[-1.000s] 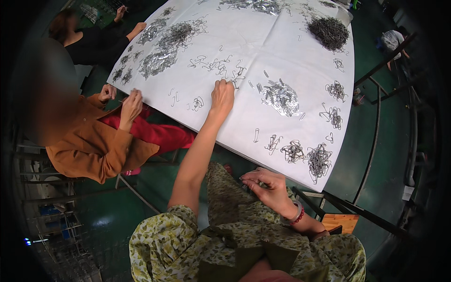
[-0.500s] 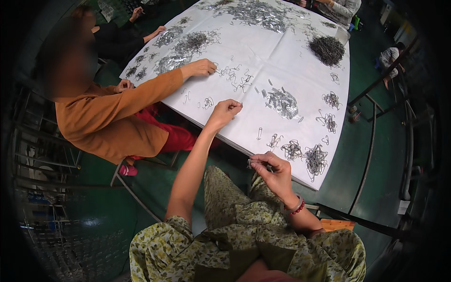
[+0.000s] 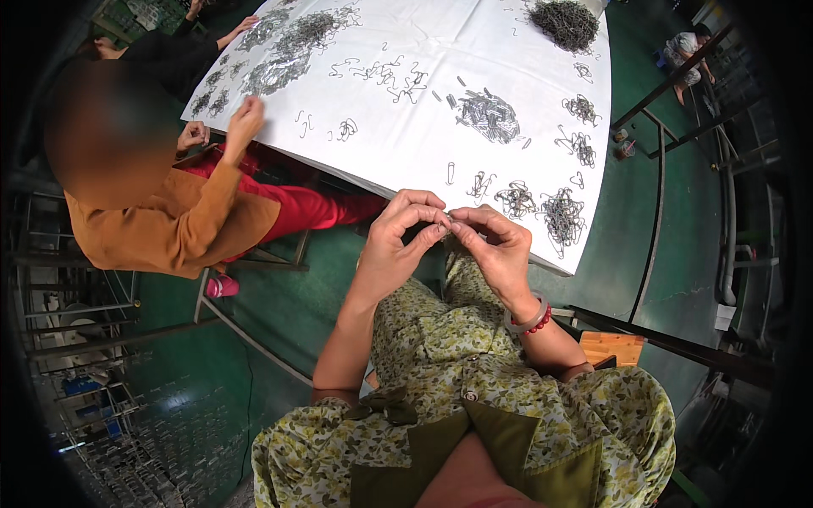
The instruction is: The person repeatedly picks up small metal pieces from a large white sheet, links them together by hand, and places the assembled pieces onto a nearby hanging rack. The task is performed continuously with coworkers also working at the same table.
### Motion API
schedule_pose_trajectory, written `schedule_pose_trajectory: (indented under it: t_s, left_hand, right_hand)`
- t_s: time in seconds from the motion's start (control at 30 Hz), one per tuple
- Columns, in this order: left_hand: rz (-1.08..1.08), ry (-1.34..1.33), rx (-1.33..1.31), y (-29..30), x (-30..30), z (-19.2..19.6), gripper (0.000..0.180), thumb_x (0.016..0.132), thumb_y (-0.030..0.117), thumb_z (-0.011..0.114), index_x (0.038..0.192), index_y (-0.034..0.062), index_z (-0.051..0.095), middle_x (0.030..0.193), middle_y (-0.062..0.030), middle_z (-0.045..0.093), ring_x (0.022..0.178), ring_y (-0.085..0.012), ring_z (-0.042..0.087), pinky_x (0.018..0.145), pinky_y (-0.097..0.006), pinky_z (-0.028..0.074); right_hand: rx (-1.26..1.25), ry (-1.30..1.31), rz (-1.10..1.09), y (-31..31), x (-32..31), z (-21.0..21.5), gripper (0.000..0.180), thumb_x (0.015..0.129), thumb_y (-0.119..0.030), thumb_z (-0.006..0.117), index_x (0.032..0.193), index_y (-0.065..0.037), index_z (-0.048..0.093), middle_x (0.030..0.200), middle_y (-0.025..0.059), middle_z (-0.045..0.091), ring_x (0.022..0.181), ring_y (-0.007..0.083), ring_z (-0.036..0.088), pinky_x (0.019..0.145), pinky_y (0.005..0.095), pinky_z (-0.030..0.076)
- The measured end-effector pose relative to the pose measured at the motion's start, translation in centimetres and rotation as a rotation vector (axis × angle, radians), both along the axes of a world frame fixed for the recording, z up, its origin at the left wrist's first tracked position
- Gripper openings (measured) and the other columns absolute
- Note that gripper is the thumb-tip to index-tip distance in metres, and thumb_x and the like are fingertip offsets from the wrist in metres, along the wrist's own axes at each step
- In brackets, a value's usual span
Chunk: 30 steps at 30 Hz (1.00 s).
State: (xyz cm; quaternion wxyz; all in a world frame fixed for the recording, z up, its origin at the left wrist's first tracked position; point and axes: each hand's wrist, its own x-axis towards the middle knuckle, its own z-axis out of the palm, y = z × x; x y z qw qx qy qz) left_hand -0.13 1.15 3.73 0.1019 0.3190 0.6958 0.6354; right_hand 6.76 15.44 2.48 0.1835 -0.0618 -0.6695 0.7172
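We hold a tiny metal piece (image 3: 450, 221) between our two hands, just above the near edge of the table (image 3: 525, 51). It is thin, grey and shiny, like a little bent wire. It is so small that we cannot tell its full shape. Our left hand (image 3: 400, 241) is curled, and its thumb and first fingers pinch the piece from the left. Our right hand (image 3: 497, 245) is curled too, and its fingertips pinch the same piece from the right. The two hands touch each other at the fingertips. On our right wrist sit a pale bracelet (image 3: 527, 320) and a red bead bracelet (image 3: 542, 319).

The table wears a white sheet. Many little heaps of the same grey wire pieces lie on it. One tangled heap (image 3: 562, 216) is near our right hand, and a smaller heap (image 3: 514, 200) lies just beside it. A flat heap of straight pieces (image 3: 487, 114) lies in the middle. A big dark heap (image 3: 569, 23) sits at the far edge.

Another person in an orange top (image 3: 174, 224) sits at our left and touches the sheet with one hand (image 3: 244, 118).

We see no boxes or labels that we can make out. A pale paper sheet (image 3: 725, 317) lies on the green floor at our right.
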Motion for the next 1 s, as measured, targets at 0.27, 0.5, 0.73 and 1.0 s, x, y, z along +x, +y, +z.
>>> schedule_pose_trajectory:
  t_s: [0.27, 0.5, 0.73, 1.0]
  left_hand:
    - [0.180, -0.039, 0.031, 1.1, 0.4, -1.2, 0.009, 0.081, 0.004, 0.063, 0.088, 0.0003, 0.059, 0.090, -0.0086, 0.062, 0.084, -0.0173, 0.060, 0.074, -0.029, 0.047]
    - [0.291, -0.111, 0.096, 1.5, 1.2, -1.5, 0.006, 0.082, 0.000, 0.060, 0.088, 0.0015, 0.059, 0.086, -0.0073, 0.066, 0.080, -0.0164, 0.062, 0.081, -0.030, 0.046]
    - [0.262, 0.015, 0.011, 0.5, 0.2, -1.9, 0.008, 0.081, -0.003, 0.060, 0.087, 0.0020, 0.060, 0.084, -0.0060, 0.067, 0.078, -0.0166, 0.063, 0.087, -0.035, 0.044]
    - [0.246, -0.059, -0.051, -0.6, 0.5, -2.0, 0.005, 0.084, 0.002, 0.058, 0.089, -0.0008, 0.059, 0.084, -0.0081, 0.065, 0.083, -0.0159, 0.060, 0.090, -0.036, 0.041]
  right_hand:
    - [0.222, 0.035, 0.008, 0.4, -0.3, -0.9, 0.017, 0.077, 0.006, 0.064, 0.093, 0.002, 0.066, 0.083, 0.0082, 0.064, 0.075, 0.0117, 0.058, 0.066, 0.0220, 0.046]
    - [0.512, -0.039, -0.293, 7.2, -5.2, -1.0, 0.015, 0.082, -0.002, 0.062, 0.095, 0.002, 0.066, 0.082, 0.0072, 0.067, 0.070, 0.0086, 0.060, 0.062, 0.0185, 0.047]
    - [1.039, -0.474, -0.089, 19.7, -17.2, -7.5, 0.020, 0.070, -0.006, 0.067, 0.088, 0.004, 0.067, 0.077, 0.0164, 0.067, 0.072, 0.0213, 0.065, 0.068, 0.0291, 0.051]
    - [0.827, -0.619, 0.112, 21.2, -19.3, -5.9, 0.014, 0.067, 0.003, 0.060, 0.079, 0.007, 0.067, 0.069, 0.0182, 0.064, 0.061, 0.0213, 0.063, 0.061, 0.0279, 0.051]
